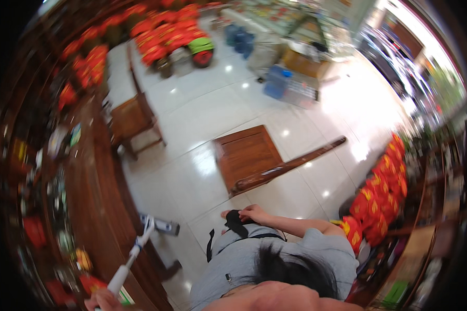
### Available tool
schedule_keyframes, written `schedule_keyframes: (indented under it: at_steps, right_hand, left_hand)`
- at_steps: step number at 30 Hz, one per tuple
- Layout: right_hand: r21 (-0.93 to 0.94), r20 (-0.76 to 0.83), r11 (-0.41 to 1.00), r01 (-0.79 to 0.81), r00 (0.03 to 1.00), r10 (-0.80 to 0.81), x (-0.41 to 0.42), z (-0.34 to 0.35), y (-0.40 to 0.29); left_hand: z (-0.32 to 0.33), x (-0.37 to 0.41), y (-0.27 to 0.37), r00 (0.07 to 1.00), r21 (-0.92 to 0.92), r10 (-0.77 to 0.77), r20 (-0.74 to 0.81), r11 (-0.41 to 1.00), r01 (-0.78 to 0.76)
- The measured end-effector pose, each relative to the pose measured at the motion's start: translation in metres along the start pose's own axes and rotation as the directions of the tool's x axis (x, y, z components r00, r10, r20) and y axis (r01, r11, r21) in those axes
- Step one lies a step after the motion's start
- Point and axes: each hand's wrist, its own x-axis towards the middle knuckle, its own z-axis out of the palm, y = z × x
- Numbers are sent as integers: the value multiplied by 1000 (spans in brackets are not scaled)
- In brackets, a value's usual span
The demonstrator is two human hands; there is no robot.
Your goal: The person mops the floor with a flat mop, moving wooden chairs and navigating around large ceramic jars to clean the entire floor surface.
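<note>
My left hand [103, 300] grips the white handle of a mop-like floor tool [118, 278] in the lower left. Its pole slants up beside the long wooden counter to a flat blue-and-white head [161, 225] near the counter's edge. In front of my waist, my right hand [255, 214] pinches a black fabric strap or band [236, 223], partly hidden by the fingers. Another black strap end [210, 243] hangs at the side of my grey shirt [233, 264].
A wooden chair or stool with a thick rail [249, 155] stands ahead on the white tiles. At left are the counter [97, 186] and another wooden chair [132, 118]. Red-covered jars [377, 202] line the right; blue plastic containers [276, 81] stand near the bright doorway.
</note>
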Motion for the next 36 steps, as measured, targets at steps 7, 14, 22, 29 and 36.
schedule_keyframes:
  at_steps: [7, 14, 22, 29, 36]
  right_hand:
    - [-125, 691, 815, -566, 540, 480, 125, 218, 18]
    - [-102, 581, 549, -830, 398, 710, 147, 370, 95]
    - [153, 598, 410, -899, 415, 686, 128, 314, 67]
    - [95, 299, 760, -643, 747, 594, 218, 215, -2]
    - [280, 168, 782, -556, 831, 530, 389, 88, -40]
  left_hand:
    - [47, -48, 58, 996, 160, -86, 29, 984, 81]
    - [65, -61, 72, 941, -53, -198, 273, 974, 220]
    - [60, -35, 80, 947, -110, -190, 260, 968, 225]
    - [79, -33, 4, 989, -313, -104, -107, 948, 66]
    - [202, -62, -79, 908, -436, -129, 398, 844, 311]
